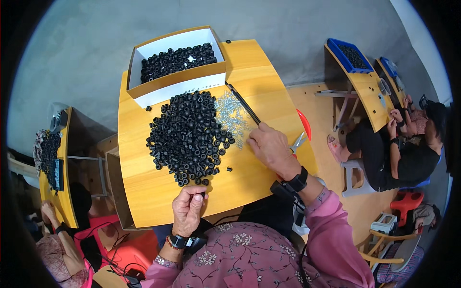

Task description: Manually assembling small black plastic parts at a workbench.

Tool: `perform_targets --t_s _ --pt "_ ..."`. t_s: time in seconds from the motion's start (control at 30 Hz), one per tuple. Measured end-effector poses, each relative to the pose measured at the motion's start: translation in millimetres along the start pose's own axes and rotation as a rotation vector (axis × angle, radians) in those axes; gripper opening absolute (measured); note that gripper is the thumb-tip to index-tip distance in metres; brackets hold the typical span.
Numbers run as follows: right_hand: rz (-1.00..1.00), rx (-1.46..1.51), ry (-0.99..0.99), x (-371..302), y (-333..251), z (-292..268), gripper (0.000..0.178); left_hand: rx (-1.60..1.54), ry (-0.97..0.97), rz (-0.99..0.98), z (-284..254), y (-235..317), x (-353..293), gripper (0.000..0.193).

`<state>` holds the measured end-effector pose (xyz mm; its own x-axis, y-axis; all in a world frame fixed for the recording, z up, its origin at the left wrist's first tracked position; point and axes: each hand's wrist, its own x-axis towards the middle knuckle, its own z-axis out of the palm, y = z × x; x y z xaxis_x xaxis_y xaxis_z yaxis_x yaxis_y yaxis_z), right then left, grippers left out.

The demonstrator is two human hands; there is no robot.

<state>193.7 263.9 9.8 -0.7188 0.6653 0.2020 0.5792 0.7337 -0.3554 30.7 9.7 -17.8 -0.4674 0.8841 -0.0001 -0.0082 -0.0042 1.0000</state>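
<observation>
At the near edge of the yellow wooden desk [240,192], your left hand [186,210] pinches a small black piece [201,194]; keep that pinch light and steady. Your right hand [272,150] curls beside the scattered small silvery metal pieces [229,113], toward the desk's right edge; I cannot tell whether it grips anything. Best work from the scatter's rim, clear of the slim black rod [244,104].

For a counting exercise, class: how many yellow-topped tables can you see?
4: the middle table, the left-hand table, the right-hand table and a far-right table just beyond that one. More may be hidden past the dark picture edges.
</observation>
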Motion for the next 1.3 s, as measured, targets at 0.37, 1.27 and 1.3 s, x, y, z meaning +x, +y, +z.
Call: perform_targets --t_s 0.37,1.27,1.3 --pt "0.137 0.448 0.04 -5.4 -0.1 -12.9 0.009 -0.02 -0.006 -0.008 -1.8 -1.2 -1.5 0.023" --pt "-0.107 0.002 -0.145 17.3 7.3 -11.9 0.006 -0.016 0.014 0.01 -1.9 -3.1 -0.7 0.026" --pt "-0.116 0.079 -0.088 15.7 7.6 -16.9 0.006 -0.019 0.013 0.011 -1.5 -2.7 -0.5 0.026"
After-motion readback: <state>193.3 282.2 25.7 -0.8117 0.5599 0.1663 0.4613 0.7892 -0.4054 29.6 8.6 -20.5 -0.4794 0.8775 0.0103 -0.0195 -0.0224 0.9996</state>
